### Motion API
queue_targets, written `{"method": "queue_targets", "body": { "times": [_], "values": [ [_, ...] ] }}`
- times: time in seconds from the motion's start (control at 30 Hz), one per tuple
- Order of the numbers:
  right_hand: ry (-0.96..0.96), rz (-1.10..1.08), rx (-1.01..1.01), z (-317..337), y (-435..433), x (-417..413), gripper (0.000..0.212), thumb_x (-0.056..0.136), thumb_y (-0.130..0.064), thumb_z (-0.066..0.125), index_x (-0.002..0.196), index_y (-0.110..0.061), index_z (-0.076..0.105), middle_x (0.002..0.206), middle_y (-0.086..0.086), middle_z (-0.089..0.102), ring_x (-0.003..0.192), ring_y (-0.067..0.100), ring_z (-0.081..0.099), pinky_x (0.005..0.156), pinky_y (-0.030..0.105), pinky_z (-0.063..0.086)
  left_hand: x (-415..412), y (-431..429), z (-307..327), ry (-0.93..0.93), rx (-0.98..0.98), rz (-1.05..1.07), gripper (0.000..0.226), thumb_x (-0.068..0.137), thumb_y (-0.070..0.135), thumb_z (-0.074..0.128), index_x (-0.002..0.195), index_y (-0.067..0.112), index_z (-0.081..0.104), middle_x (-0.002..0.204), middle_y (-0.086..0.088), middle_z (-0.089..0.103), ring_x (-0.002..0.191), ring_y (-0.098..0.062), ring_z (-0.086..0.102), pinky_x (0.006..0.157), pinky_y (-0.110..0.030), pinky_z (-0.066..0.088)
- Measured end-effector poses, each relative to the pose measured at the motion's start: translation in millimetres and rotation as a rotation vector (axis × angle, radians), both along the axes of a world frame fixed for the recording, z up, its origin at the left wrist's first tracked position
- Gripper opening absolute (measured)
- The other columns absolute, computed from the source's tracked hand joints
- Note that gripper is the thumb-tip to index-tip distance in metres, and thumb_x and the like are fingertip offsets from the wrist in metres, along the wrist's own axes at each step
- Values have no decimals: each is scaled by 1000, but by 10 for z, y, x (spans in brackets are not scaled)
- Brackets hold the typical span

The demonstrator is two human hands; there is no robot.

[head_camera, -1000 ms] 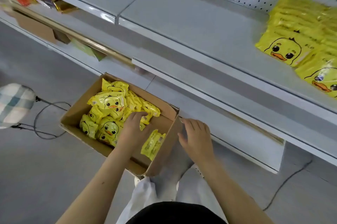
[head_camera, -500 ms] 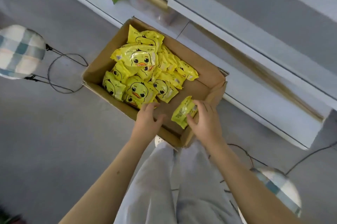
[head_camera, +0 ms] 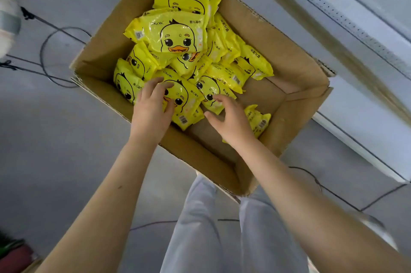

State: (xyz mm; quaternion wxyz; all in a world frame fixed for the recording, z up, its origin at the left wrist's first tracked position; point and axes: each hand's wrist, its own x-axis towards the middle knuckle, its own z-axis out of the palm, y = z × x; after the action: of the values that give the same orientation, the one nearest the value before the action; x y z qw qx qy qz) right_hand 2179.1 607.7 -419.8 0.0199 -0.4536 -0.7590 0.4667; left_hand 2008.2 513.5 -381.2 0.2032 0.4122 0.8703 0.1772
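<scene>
An open cardboard box [head_camera: 295,72] on the floor holds several yellow wipe packs printed with a duck face. My left hand [head_camera: 152,109] reaches in from the near edge, with its fingers and thumb resting on a duck pack [head_camera: 184,100] near the front of the pile. My right hand [head_camera: 226,118] hovers with spread fingers just over a neighbouring duck pack [head_camera: 211,91] and holds nothing. Beside my right wrist, a small yellow pack [head_camera: 259,120] lies alone on the box bottom.
A grey shelf base [head_camera: 355,34] runs along the far right side of the box. Black cables [head_camera: 51,54] loop on the grey floor to the left. My legs in light trousers [head_camera: 213,223] stand at the box's near corner.
My right hand has let go of the small yellow pack, which now lies in the box. Both hands have moved forward onto the pile, and the view has dropped closer to the box.
</scene>
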Motion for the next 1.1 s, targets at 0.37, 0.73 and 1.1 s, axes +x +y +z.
{"method": "queue_targets", "body": {
  "times": [0.37,0.73,1.1],
  "values": [
    [-34,102,-129,-352,145,-811,58,89,-36,63,139,-16,43,143,3,46,134,22,39,109,39,34,-905,42,-264,29,-366,-132,50,90,2,43,137,20,44,146,-4,38,130,-36,32,103,-49,31],
    [-141,5,-252,-501,150,-943,61,86,-35,68,136,-10,45,110,6,58,104,22,55,86,32,43,-976,13,-305,244,-415,-235,28,90,24,59,117,16,60,117,-7,56,112,-34,39,91,-45,36],
    [-96,-245,-591,-549,-7,-789,37,84,-12,70,116,-16,51,114,10,62,103,28,61,81,35,48,-996,57,-352,200,-441,-429,45,91,56,41,120,23,51,125,-7,55,119,-34,47,96,-48,37]
  ]
}}
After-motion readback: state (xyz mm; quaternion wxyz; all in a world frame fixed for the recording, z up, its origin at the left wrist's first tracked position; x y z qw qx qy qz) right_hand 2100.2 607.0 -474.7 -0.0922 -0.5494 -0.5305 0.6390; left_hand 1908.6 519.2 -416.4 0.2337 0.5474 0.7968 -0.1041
